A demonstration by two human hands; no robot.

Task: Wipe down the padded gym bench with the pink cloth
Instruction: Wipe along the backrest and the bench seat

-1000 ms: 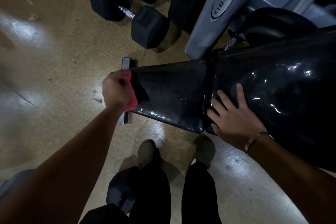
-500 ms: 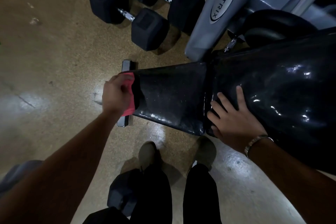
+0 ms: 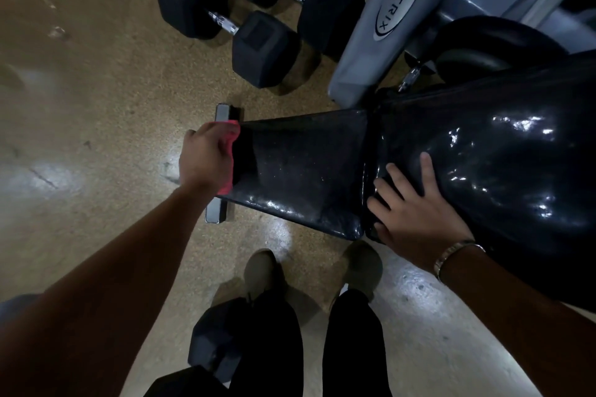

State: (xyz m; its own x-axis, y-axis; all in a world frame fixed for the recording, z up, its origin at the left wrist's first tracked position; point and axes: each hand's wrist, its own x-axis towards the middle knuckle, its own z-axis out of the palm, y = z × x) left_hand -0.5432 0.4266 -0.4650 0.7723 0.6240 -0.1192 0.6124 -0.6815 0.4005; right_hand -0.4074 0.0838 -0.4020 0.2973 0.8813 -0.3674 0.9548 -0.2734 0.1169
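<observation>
Tan floor runs under the padded surface, black and glossy, its narrow seat end dull and speckled. Right hand lies flat on it, fingers spread; left hand grips the pink cloth against that seat end.

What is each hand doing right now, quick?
Left hand: closed, gripping the pink cloth against the narrow end of the bench.
Right hand: open, fingers spread flat on the bench, holding nothing.
</observation>
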